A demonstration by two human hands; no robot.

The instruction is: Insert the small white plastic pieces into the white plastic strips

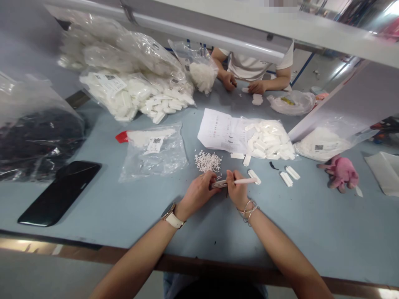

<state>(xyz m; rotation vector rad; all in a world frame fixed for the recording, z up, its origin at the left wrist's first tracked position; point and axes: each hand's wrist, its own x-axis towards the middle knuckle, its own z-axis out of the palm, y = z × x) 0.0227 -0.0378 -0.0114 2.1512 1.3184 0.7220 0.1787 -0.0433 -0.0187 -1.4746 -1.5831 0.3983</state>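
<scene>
My left hand (197,193) is closed on one end of a narrow white plastic piece (219,184) with a row of small marks or slots along it. Between the fingers of my right hand (237,191) is a slim pale pen-like tool (246,181), its tip hidden near the white piece. Just beyond my left fingers lies a heap of tiny white pellet-like parts (208,161). A white plastic strip (254,177) rests right of my right hand, and two similar white strips (286,179) (293,172) lie farther right.
Bags of white parts (124,97) crowd the back left. A flattened clear bag (156,155), printed paper (216,128) and a bag of strips (271,141) lie ahead. A black tray (59,193) is left, a pink plush toy (341,172) right. Another person's hands (256,87) work across the table.
</scene>
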